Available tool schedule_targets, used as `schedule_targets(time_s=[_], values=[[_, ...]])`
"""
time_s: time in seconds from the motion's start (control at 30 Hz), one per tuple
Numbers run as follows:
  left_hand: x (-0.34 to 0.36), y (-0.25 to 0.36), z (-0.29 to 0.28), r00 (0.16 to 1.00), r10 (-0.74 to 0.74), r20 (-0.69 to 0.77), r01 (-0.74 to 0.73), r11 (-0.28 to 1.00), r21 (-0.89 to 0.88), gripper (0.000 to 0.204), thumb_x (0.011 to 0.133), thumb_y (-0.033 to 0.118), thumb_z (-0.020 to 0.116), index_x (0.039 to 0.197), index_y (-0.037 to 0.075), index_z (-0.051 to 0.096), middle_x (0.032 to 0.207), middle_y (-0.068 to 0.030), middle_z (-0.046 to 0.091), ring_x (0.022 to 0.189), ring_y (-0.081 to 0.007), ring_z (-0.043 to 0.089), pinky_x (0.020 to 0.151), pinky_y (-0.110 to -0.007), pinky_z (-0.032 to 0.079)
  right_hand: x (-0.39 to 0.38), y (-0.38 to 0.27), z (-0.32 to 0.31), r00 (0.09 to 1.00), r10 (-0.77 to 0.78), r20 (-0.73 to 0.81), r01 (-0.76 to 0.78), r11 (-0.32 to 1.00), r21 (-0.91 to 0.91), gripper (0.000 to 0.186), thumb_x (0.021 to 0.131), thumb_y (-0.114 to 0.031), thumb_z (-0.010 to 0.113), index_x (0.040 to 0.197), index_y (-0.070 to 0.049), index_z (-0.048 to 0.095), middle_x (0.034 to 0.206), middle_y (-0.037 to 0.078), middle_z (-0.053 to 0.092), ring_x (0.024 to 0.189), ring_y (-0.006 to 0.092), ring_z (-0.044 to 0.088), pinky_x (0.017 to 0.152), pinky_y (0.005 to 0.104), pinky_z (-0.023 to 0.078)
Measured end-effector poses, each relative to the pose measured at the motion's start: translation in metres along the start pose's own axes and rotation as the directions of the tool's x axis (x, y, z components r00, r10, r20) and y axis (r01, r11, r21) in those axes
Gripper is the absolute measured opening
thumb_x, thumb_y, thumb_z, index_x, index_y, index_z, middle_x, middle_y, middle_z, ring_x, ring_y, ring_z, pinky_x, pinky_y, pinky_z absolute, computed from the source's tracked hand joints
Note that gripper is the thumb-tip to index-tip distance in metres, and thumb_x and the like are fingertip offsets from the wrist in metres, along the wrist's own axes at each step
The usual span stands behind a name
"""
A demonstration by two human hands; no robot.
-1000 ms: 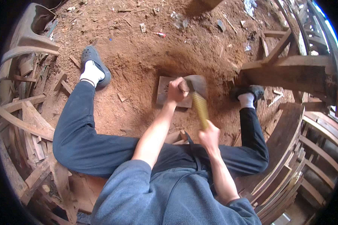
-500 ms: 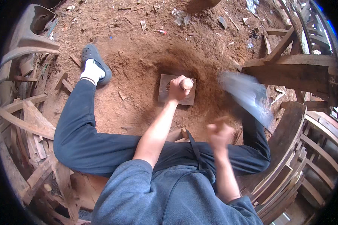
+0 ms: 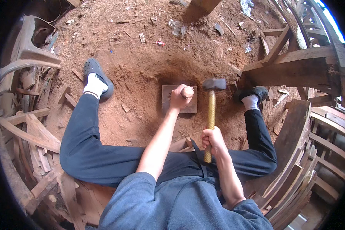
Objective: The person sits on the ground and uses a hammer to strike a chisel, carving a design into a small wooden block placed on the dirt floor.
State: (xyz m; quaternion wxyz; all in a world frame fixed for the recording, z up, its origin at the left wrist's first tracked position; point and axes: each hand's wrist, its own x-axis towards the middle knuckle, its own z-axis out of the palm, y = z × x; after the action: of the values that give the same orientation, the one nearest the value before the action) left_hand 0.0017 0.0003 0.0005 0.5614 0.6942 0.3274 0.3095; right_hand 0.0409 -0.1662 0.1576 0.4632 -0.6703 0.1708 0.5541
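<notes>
Gripping round wooden peg [image 3: 187, 92], yellow-handled hammer [image 3: 211, 103]

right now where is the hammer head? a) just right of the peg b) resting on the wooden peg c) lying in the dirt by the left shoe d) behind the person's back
a: the right hand holds the hammer with its head beside the peg, which the left hand grips.

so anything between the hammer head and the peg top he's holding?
Nothing visible. The hammer head sits just right of the wooden peg, open air between. The left hand wraps the peg below its top.
</notes>
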Motion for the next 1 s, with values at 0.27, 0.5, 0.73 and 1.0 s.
schedule_targets(time_s=[0.27, 0.5, 0.73, 1.0], values=[[0.000, 0.008, -0.003, 0.994, -0.028, 0.102, 0.024, 0.999, 0.040, 0.038, 0.062, 0.023, 0.084, 0.086, 0.007, 0.060, 0.080, -0.0068, 0.067, 0.076, -0.0183, 0.066, 0.068, -0.032, 0.052, 0.057, 0.041, -0.003, 0.843, 0.417, 0.340, -0.531, 0.748, 0.398, 0.021, 0.075, 0.004, 0.048, 0.068, -0.013, 0.039, 0.049, -0.007, 0.034, 0.035, 0.0038, 0.031, 0.034, 0.0218, 0.032], [0.000, 0.037, 0.012, 0.958, 0.217, -0.188, -0.207, 0.976, 0.072, 0.061, 0.054, 0.037, 0.089, 0.095, 0.008, 0.053, 0.073, -0.0042, 0.062, 0.068, -0.0198, 0.063, 0.063, -0.032, 0.051, 0.058, 0.044, 0.000, 0.835, 0.422, 0.353, -0.536, 0.767, 0.352, 0.018, 0.076, -0.001, 0.049, 0.064, -0.012, 0.041, 0.048, -0.008, 0.035, 0.035, 0.0036, 0.032, 0.035, 0.0217, 0.034], [0.011, 0.034, 0.026, 0.971, 0.060, -0.233, -0.030, 0.991, 0.129, 0.019, 0.064, 0.011, 0.071, 0.074, 0.006, 0.056, 0.065, -0.0093, 0.059, 0.059, -0.0231, 0.062, 0.056, -0.034, 0.050, 0.060, 0.048, 0.001, 0.848, 0.403, 0.344, -0.515, 0.778, 0.360, 0.018, 0.075, 0.000, 0.050, 0.064, -0.012, 0.040, 0.049, -0.007, 0.037, 0.036, 0.0036, 0.034, 0.036, 0.0222, 0.035], [0.017, 0.032, 0.009, 0.999, 0.005, -0.042, -0.003, 0.999, 0.047, 0.013, 0.063, 0.006, 0.064, 0.073, 0.005, 0.055, 0.064, -0.0094, 0.060, 0.059, -0.0202, 0.063, 0.056, -0.031, 0.049, 0.056, 0.049, 0.004, 0.838, 0.445, 0.316, -0.528, 0.808, 0.261, 0.024, 0.075, 0.000, 0.051, 0.063, -0.014, 0.036, 0.048, -0.006, 0.037, 0.034, 0.0057, 0.033, 0.037, 0.0243, 0.035]])
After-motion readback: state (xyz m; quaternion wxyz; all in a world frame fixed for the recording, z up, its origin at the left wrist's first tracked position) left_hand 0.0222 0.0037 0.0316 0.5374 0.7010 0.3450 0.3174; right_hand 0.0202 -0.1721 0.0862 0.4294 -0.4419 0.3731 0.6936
